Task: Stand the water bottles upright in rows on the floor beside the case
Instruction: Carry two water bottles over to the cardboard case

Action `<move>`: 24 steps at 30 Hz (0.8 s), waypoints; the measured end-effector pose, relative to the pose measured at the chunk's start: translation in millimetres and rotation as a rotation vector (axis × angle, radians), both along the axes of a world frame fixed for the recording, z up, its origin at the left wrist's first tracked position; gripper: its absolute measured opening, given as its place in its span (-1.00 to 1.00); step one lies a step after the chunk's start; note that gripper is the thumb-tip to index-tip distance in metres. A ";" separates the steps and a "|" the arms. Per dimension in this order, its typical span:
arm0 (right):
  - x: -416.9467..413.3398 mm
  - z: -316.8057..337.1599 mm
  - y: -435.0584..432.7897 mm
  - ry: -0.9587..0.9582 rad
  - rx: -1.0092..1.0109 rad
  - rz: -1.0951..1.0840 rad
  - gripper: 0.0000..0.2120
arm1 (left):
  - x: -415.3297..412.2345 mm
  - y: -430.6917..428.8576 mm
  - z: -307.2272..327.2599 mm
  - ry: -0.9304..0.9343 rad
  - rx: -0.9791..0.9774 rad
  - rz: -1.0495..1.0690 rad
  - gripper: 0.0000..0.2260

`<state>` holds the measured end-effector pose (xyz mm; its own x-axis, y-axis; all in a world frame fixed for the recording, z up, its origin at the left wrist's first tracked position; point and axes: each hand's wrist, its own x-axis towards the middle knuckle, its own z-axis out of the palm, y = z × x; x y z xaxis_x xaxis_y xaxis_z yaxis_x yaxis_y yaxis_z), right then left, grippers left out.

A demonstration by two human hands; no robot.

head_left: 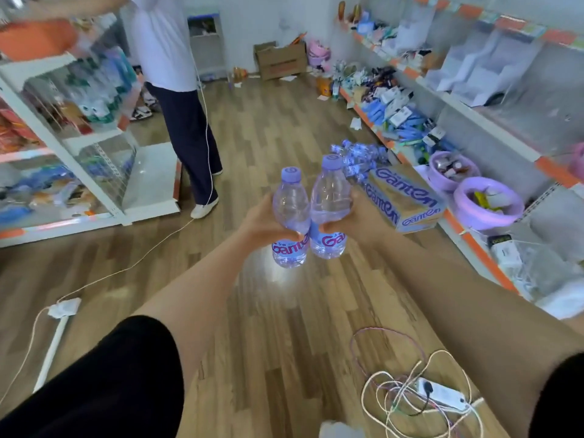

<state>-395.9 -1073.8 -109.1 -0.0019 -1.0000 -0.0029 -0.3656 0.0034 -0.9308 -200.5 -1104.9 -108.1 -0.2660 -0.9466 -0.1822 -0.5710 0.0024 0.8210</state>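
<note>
Hands are stretched forward over the wooden floor (284,311), each one holding a water bottle. The left hand (260,222) has its fingers curled round the middle of the left bottle (290,210), and the right hand (358,219) grips the right bottle (331,197) in the same way — both bottles are upright in the air, with the purple caps on top, and their sides touch each other. They are clear, with a printed label low on the body. The case (406,200), a cardboard box with blue letters, lies on the floor, seen just to the right of the right hand, close to the low shelf (474,246) on the right wall. Beyond the case, a group of bottles (358,154) is on the floor next to its far end; the view is blurred there, so I cannot tell if they all stand upright or how the rows go. Two purple basins (486,221) with small things inside are at the low shelf beside the case. On the left stands a white shelf rack (151,175) with packets, and another person (186,121) in a white shirt and dark trousers stands before it. A white power strip (441,393) with tangled cables lies on the floor near the right forearm, and a second strip (64,308) with a long cord lies on the left.
</note>
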 end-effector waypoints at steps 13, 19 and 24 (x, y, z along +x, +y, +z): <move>-79.6 -58.0 -299.2 0.012 0.199 -0.251 -0.32 | -81.5 -316.3 -46.0 -0.010 0.070 -0.097 -0.22; -98.2 -61.5 -411.9 0.039 0.237 -0.352 -0.54 | -111.0 -487.5 -106.9 -0.057 0.087 -0.234 -0.29; -120.0 -81.2 -507.7 0.037 0.296 -0.472 -0.53 | -150.6 -597.7 -106.6 -0.084 0.065 -0.312 -0.27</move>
<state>-515.9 -1581.5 -190.3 -0.4543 -0.8473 -0.2752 -0.2934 0.4340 -0.8518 -351.1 -1702.6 -214.7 -0.5226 -0.8076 -0.2733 -0.6170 0.1370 0.7750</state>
